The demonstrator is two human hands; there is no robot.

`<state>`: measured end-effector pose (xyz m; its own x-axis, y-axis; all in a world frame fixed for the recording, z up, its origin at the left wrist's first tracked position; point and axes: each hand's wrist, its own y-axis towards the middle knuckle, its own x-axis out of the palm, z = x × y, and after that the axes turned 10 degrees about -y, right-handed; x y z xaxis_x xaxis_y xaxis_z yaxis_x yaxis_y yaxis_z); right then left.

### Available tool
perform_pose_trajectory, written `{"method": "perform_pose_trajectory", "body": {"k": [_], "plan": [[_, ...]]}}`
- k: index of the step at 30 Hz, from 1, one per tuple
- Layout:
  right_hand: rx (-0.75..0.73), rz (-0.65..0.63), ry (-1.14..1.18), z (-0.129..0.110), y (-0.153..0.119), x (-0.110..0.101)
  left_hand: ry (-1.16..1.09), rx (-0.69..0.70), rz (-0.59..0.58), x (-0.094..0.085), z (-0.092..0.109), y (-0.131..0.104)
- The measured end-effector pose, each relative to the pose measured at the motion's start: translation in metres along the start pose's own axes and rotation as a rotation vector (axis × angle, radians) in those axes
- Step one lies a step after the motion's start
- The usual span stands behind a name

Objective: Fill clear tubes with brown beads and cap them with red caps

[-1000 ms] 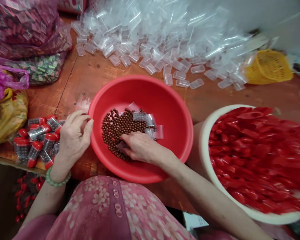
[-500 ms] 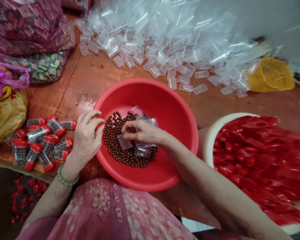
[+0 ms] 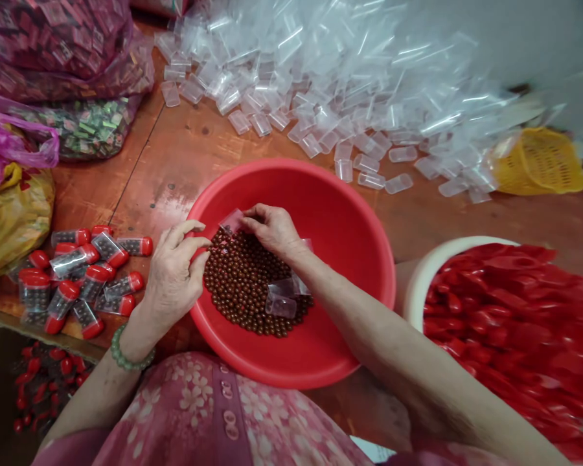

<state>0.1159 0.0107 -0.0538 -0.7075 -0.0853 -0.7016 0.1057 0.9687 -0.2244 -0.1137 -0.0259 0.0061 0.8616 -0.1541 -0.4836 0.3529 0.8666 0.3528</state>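
A red basin (image 3: 342, 194) holds a bed of small brown beads (image 3: 252, 285). Over the far left of the beads, my right hand (image 3: 272, 230) pinches a clear plastic case (image 3: 231, 221) between thumb and fingers. More clear cases (image 3: 282, 304) lie on the beads below my right forearm. At the basin's left rim is my left hand (image 3: 177, 268), its fingers curved and thumb apart, with nothing seen in it. Left of that hand, several bead-filled clear cases with red caps (image 3: 94, 278) are piled on the wooden table.
Loose clear cases (image 3: 320, 97) are heaped along the back, by a yellow basket (image 3: 539, 162). At right, a white tub (image 3: 418, 285) brims with red plastic pieces (image 3: 505, 323). Filled bags (image 3: 72, 71) stand at the left. Below the table edge lie more red-capped cases (image 3: 51, 378).
My right hand has moved to the far left of the beads and now grips a clear case. The left hand stays at the rim. The whole view has shifted slightly.
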Motion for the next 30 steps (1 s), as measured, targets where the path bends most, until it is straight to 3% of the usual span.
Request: {"method": "perform_pose_trajectory", "body": {"k": [12, 19, 23, 27, 30], "plan": [[0.034, -0.647, 0.146, -0.023, -0.024, 0.003, -0.015, 0.036, -0.002, 0.003, -0.003, 0.0], [0.084, -0.976, 0.111, -0.016, -0.034, 0.003, 0.003, 0.018, -0.019, 0.003, -0.002, 0.0], [0.244, -1.042, 0.233, -0.007, -0.048, 0.002, 0.051, 0.024, -0.039, 0.001, -0.001, 0.001], [0.401, -1.023, 0.462, -0.004, -0.061, 0.003, 0.192, 0.065, -0.086, -0.002, 0.007, 0.002], [0.423, -0.996, 0.571, -0.009, -0.064, 0.002, 0.217, 0.15, -0.248, -0.009, 0.019, 0.001]]}}
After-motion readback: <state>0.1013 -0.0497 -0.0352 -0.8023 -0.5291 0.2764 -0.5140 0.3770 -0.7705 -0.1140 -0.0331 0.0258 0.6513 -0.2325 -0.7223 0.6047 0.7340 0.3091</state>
